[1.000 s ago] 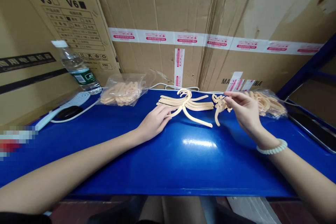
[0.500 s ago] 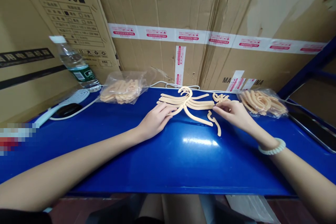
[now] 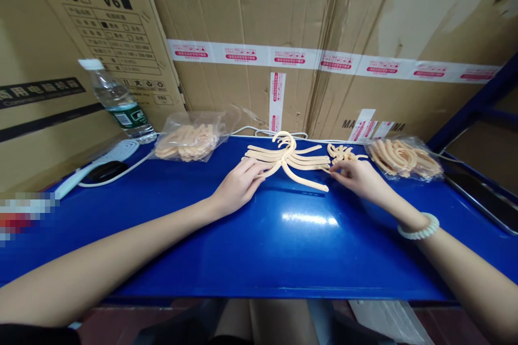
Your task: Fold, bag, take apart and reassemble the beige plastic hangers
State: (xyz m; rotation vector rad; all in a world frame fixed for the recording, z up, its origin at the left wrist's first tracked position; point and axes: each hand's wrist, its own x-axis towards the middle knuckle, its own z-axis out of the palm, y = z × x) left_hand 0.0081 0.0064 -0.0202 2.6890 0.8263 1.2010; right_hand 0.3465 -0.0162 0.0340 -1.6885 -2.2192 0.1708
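A fanned stack of curved beige plastic strips (image 3: 292,160) lies on the blue table (image 3: 259,248) near the back. My left hand (image 3: 238,186) rests flat on the table, its fingers stretched onto the stack's left ends. My right hand (image 3: 358,178) lies at the stack's right end with thumb and fingers pinched together; what they hold is hidden. Just behind that hand is a small heap of short beige pieces (image 3: 343,153). A white bead bracelet (image 3: 418,228) is on my right wrist.
Two clear bags of beige strips lie at the back: the left bag (image 3: 190,142) and the right bag (image 3: 402,157). A water bottle (image 3: 117,102), a white cabled device (image 3: 97,164) and a black object (image 3: 103,171) sit at the left. Cardboard boxes (image 3: 283,38) wall the back.
My right hand came down from the heap of short pieces to the table and slid to the stack's right end. The loose strip beside it is out of sight. My left hand stayed put.
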